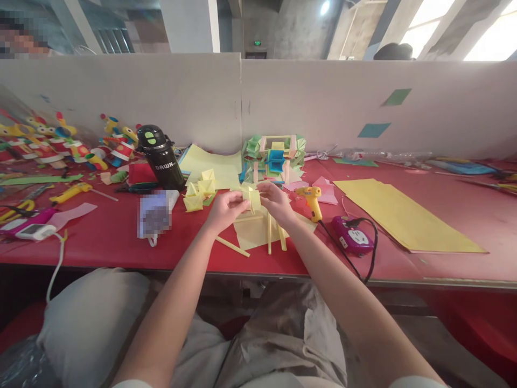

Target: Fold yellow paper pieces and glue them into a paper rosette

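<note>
Between my two hands is a small folded piece of yellow paper [253, 200], held above the table. My left hand [229, 207] pinches its left side between thumb and fingers. On the other side, my right hand [276, 201] has its fingers closed at the paper's right edge. Beneath them lies a pale yellow sheet [254, 235] with several rolled paper sticks [269, 234] on it. Several folded yellow paper shapes [194, 198] sit left of my hands. Behind my hands stands a green, blue and yellow paper model [276, 160].
A yellow glue gun [310, 200] stands right of my hands, its cord near a purple power socket [352, 236]. Yellow sheets [407, 218] lie farther right. A black bottle [161, 156] stands at left, behind a phone-like item [155, 215]. A white partition [323, 102] closes the back.
</note>
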Available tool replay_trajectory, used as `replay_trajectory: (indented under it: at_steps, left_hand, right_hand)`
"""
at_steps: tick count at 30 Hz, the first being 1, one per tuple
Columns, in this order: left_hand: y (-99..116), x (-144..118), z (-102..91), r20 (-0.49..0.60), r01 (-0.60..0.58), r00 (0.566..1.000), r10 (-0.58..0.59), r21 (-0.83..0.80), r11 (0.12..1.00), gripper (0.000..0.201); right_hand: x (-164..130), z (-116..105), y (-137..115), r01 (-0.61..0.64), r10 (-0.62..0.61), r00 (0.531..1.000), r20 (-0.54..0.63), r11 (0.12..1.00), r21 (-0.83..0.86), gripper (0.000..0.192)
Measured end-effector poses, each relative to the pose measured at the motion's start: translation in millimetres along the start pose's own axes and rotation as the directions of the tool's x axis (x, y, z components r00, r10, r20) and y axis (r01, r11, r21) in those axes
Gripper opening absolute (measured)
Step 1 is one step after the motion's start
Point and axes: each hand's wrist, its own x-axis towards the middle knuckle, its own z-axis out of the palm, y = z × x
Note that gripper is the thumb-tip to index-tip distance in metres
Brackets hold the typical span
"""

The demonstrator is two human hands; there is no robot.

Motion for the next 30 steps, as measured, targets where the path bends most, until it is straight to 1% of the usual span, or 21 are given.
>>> replay_trajectory:
  at_steps: [2, 4, 5, 8, 11, 13, 16, 19, 23, 26, 30]
  left_hand:
    - [-2, 1, -0.9, -0.042, -0.013, 0.999, 0.014, 0.012, 1.0, 0.023]
    - [-3, 2, -1.9, -0.071, -0.04, 0.997, 0.041, 0.019, 0.999, 0.021]
    - [-4, 3, -2.2, -0.084, -0.053, 0.995, 0.054, 0.021, 0.998, 0.021]
    - [-4, 3, -2.6, -0.151, -0.072, 0.986, 0.074, 0.021, 0.997, 0.026]
    - [-3, 3, -2.3, -0.205, -0.078, 0.975, 0.084, 0.037, 0.996, 0.032]
    - [-3, 2, -2.0, -0.199, -0.097, 0.974, 0.107, 0.058, 0.994, 0.032]
    - [-3, 1, -1.9, -0.158, -0.125, 0.978, 0.135, 0.07, 0.99, 0.029]
    - [-4, 0, -2.4, -0.124, -0.129, 0.983, 0.137, 0.068, 0.989, 0.027]
    - [-5, 1, -3.2, -0.125, -0.126, 0.983, 0.131, 0.047, 0.991, 0.027]
    - [-7, 1, -2.5, -0.111, -0.129, 0.985, 0.134, 0.05, 0.99, 0.027]
    - [-9, 0, -1.0, -0.084, -0.182, 0.978, 0.191, 0.111, 0.977, 0.023]
  right_hand:
    - [0, 1, 0, 0.083, -0.092, 0.991, -0.097, 0.992, -0.09, 0.04]
    - [-2, 1, -5, 0.126, -0.142, 0.98, -0.142, 0.985, -0.118, 0.033]
    - [-5, 1, -9, 0.143, -0.163, 0.976, -0.147, 0.981, -0.134, 0.031]
    - [-12, 3, -18, 0.218, -0.256, 0.961, -0.11, 0.937, -0.273, 0.03]
    - [-17, 6, -20, 0.297, -0.334, 0.942, -0.018, 0.859, -0.417, 0.031]
    - [-17, 7, -17, 0.314, -0.346, 0.938, 0.011, 0.835, -0.451, 0.031]
    - [-14, 7, -11, 0.307, -0.35, 0.937, -0.004, 0.828, -0.468, 0.027]
    - [-12, 5, -8, 0.311, -0.357, 0.934, -0.006, 0.821, -0.48, 0.023]
    - [-12, 5, -6, 0.305, -0.36, 0.932, -0.037, 0.837, -0.454, 0.022]
    - [-12, 7, -5, 0.318, -0.376, 0.926, -0.03, 0.822, -0.472, 0.021]
    - [-11, 8, -1, 0.325, -0.389, 0.921, -0.025, 0.802, -0.501, 0.017]
